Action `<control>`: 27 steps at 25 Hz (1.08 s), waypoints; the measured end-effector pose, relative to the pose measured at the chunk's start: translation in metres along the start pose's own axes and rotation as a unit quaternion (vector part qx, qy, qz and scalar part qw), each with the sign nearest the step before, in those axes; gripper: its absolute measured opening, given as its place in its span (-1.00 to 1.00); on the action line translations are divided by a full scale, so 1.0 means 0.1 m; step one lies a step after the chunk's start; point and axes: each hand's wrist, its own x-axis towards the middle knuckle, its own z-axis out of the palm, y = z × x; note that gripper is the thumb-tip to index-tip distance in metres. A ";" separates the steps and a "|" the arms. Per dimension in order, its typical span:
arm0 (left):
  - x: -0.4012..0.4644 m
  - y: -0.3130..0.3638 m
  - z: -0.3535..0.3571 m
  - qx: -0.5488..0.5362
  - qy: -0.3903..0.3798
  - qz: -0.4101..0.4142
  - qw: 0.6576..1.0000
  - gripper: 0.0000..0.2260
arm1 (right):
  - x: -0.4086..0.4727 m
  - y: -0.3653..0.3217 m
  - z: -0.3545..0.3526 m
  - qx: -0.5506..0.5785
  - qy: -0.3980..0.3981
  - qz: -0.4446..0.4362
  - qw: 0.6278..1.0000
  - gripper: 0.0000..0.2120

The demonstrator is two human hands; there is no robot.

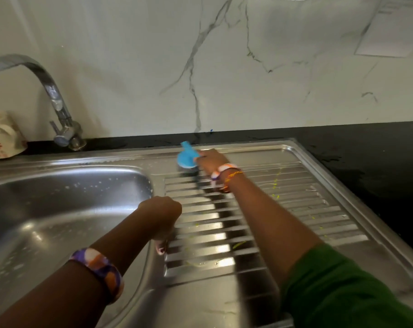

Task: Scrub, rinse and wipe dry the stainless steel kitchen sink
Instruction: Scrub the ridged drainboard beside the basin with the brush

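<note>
The stainless steel sink has a basin point(58, 209) on the left and a ribbed drainboard point(319, 209) on the right. My right hand point(211, 160) grips a blue scrub brush point(186, 157) and holds it against the far left corner of the drainboard. Its bristles are mostly hidden under the blue head. My left hand point(161, 215) rests bent at the wrist on the strip between basin and drainboard, fingers curled downward, holding nothing visible. Yellowish streaks point(275, 183) lie on the ribs.
A chrome tap point(58, 110) rises at the back left. A white mug with a red pattern point(2, 136) stands left of the tap. A wet black countertop point(366, 150) borders the sink at the right and back. A marble wall stands behind.
</note>
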 end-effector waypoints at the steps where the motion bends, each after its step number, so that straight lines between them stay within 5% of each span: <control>1: 0.00 -0.01 0.00 -0.002 -0.002 -0.003 1.000 -0.70 | 0.00 0.22 -0.21 -0.012 0.040 0.038 0.998 -0.67; 4: -0.01 -0.03 0.01 -0.008 0.001 -0.001 1.000 -0.70 | -0.21 0.99 -0.99 -0.062 0.173 0.188 0.965 -0.67; 7: -0.01 -0.03 0.00 0.003 0.021 0.003 1.000 -0.78 | -0.34 1.21 -1.27 -0.061 0.202 0.283 0.936 -0.61; 11: 0.00 0.01 0.00 0.012 0.024 -0.007 1.000 -0.80 | 0.07 0.63 -0.40 -0.084 0.210 0.091 0.970 -0.65; 15: 0.00 0.03 -0.03 0.010 0.007 -0.006 1.000 -0.76 | 0.23 -0.36 0.50 -0.029 -0.018 -0.099 0.994 -0.58; 17: 0.03 0.04 -0.04 0.023 0.004 -0.001 1.000 -0.74 | 0.27 -0.43 0.51 -0.069 -0.051 -0.133 0.987 -0.56; 24: 0.07 0.06 -0.02 0.019 -0.023 -0.030 0.999 -0.75 | -0.01 1.30 -1.19 -0.143 0.162 0.109 0.970 -0.62; 27: 0.06 0.05 -0.04 0.022 -0.043 -0.038 0.998 -0.68 | -0.40 1.65 -1.56 -0.126 0.190 0.187 0.956 -0.59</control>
